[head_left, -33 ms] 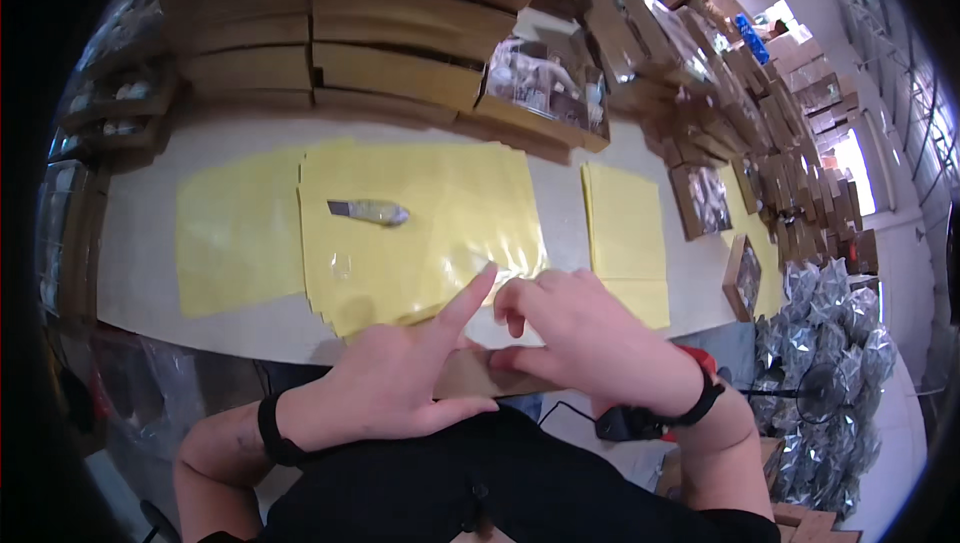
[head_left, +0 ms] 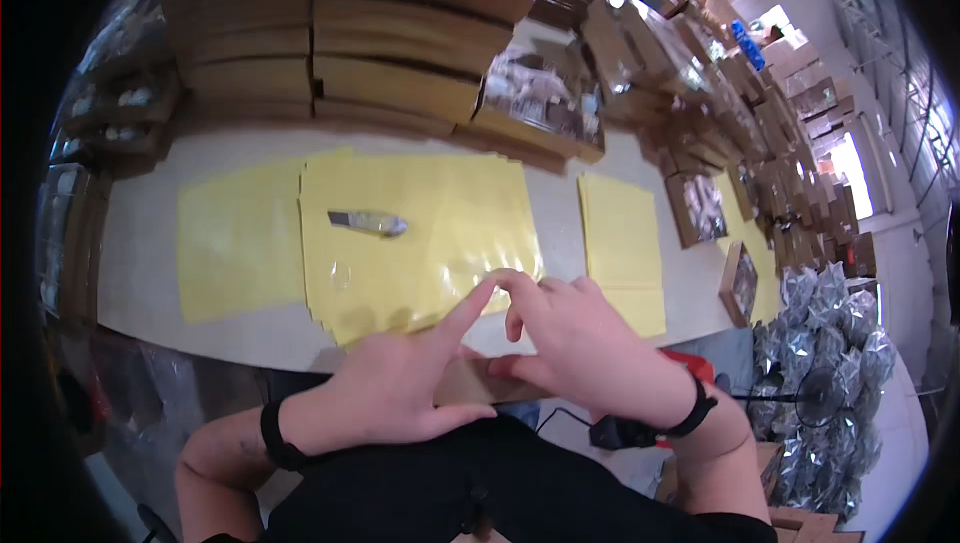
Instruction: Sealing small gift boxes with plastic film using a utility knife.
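Observation:
Close in front of my body is a piece of brown cardboard (head_left: 468, 385), perhaps a small box, mostly covered by my hands. My left hand (head_left: 395, 383) grips its left part, with the thumb along the near edge and the index finger stretched up and away. My right hand (head_left: 580, 343) holds the right part with its thumb against the cardboard. Its other fingers are curled, and its index fingertip meets the tip of my left index finger. Beyond both hands lies a stack of yellow sheets (head_left: 430, 183). A utility knife (head_left: 368, 222) with a clear handle rests on that stack.
More yellow sheets lie left (head_left: 240, 243) and right (head_left: 622, 243) on the pale table (head_left: 140, 263). Stacked cardboard boxes (head_left: 400, 83) line the far edge. An open box of wrapped items (head_left: 540, 93) sits among them. Silvery wrapped bundles (head_left: 825, 383) stand at the right, off the table.
My right hand's bent index finger has come up and across to touch my left index fingertip. The cardboard stays between my hands. The view has shifted slightly.

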`<state>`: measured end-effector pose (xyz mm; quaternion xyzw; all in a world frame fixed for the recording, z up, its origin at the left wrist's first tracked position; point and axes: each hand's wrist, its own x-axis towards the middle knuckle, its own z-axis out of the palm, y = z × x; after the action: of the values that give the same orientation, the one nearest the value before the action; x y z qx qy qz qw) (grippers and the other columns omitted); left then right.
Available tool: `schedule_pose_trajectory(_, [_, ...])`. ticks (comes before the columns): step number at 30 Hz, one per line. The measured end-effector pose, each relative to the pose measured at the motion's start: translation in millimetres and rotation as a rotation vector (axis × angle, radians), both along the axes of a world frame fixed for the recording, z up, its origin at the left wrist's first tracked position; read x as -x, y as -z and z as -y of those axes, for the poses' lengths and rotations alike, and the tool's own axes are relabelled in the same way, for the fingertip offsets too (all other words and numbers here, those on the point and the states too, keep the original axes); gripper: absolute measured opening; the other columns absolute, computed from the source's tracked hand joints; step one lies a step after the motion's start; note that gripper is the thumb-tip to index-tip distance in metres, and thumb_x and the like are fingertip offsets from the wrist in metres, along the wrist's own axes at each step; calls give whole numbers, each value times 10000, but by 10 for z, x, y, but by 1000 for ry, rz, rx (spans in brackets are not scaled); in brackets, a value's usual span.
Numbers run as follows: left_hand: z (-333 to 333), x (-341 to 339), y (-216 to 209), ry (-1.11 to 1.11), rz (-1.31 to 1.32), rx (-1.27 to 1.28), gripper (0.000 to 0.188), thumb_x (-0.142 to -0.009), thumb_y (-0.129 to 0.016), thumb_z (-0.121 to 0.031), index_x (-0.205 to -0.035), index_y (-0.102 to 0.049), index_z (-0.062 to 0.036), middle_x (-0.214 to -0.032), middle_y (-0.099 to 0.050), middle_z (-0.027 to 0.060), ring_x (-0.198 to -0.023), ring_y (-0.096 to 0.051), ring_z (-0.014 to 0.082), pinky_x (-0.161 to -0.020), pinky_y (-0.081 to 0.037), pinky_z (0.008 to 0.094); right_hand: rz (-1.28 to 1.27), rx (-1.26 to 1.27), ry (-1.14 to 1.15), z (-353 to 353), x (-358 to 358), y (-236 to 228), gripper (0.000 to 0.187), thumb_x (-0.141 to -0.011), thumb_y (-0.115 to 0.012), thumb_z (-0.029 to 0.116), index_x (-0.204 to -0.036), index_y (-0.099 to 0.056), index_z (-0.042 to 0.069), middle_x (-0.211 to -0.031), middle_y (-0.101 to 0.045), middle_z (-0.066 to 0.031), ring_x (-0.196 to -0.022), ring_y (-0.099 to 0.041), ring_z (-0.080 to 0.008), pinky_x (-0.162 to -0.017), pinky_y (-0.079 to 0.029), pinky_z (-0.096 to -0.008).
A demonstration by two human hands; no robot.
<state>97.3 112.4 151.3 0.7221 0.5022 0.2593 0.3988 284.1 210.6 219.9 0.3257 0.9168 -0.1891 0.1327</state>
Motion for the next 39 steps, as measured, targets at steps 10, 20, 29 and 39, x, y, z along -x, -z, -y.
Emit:
schedule_pose_trajectory(10, [30,13,63,8,-9,-19,1078,-845,-684,-482,-1544,3,-31,-1039,-710,155,-828,-687,386,-749,-549,431,-536,-215,-156,318,-298,389,262,-772,-702,66,-1018,-614,47,-918,-595,-95,-892,-581,-308,-812,-471,-388])
schedule_pose_trajectory(20, [-26,-35,129,-16,9,43,1142,-843,-676,-543,-1537,80,-45,-1035,-703,190,-882,-679,408,-800,-541,431,-729,-202,-84,325,-304,511,183,-793,-625,56,-973,-617,31,-897,-609,-83,-844,-605,-264,-746,-501,-363])
schedule_pose_trajectory(29, [-90,-135,127,-16,6,66,1128,-855,-688,-512,-1544,89,-73,-1098,-700,164,-937,-687,340,-847,-528,383,-458,-154,129,325,-413,769,143,-891,-603,197,-901,-640,59,-832,-652,-120,-772,-644,-310,-652,-518,-401])
schedule_pose_trajectory(39, [-167,217,115,-447,215,-166,229,-885,-698,-138,-1108,-700,-87,-1033,-608,51,-793,-568,112,-711,-471,232,-449,-236,74,428,-887,883,593,-684,-760,625,-851,-639,68,-698,-609,-66,-667,-639,-271,-578,-490,-345])
